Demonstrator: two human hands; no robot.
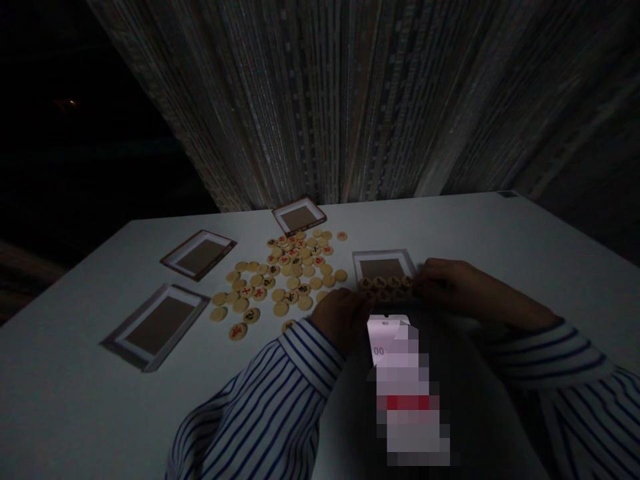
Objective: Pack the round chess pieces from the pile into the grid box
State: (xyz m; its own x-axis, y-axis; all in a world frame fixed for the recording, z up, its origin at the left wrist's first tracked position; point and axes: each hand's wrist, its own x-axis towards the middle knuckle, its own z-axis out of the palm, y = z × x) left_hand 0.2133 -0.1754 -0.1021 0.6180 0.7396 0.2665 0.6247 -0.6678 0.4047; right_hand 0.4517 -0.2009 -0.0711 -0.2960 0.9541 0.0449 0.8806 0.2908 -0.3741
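Round wooden Chinese chess pieces (385,283) stand in two rows in the near part of a shallow box (383,255). My left hand (344,317) is at the box's near left corner, its fingers curled in and partly hidden in shadow. At the right end of the rows is my right hand (453,285), fingers bent and pressed together. What either hand pinches is too dark to make out. Left of the box lies a loose spread of more chess pieces (296,270), some showing red or black characters, others blank side up.
Three more shallow boxes lie around the spread: one at the back (300,217), one at left (199,255), one nearer (159,328). A lit phone (384,337), partly blurred out, is just before me on the white table (65,360). A striped curtain (320,100) hangs behind.
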